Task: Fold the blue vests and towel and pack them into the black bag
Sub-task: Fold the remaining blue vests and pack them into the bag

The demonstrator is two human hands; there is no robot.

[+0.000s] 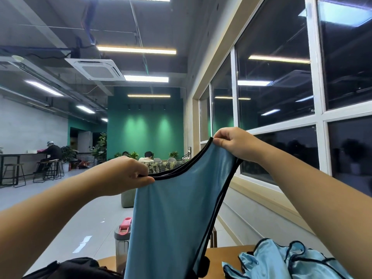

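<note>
One blue vest hangs full length in the air, held up in front of the person above the near edge of the wooden table. The left hand pinches one shoulder strap between thumb and curled fingers; the right hand, raised higher, pinches the other strap the same way, so the black-trimmed neckline sags between them and the cloth tilts down to the left. Its lower hem drops out of sight below the picture's edge.

By my reading, the step in hand is the spreading and squaring of this vest before its first fold; nothing here looks folded yet. The next move would seem to call for levelling the two straps, then either bringing the hands together to halve the vest lengthwise or lowering it flat onto the table. Thin, slippery cloth like this will likely slide, so the pinches need to stay firm.

More blue vests lie in a crumpled heap at the table's near right corner, just beside the hanging one. Whether the towel is among them I cannot tell. The black bag sits at the near left edge, close beneath the left forearm; whether it is open I cannot tell. A grey bottle with a pink lid stands between the bag and the held vest.
</note>
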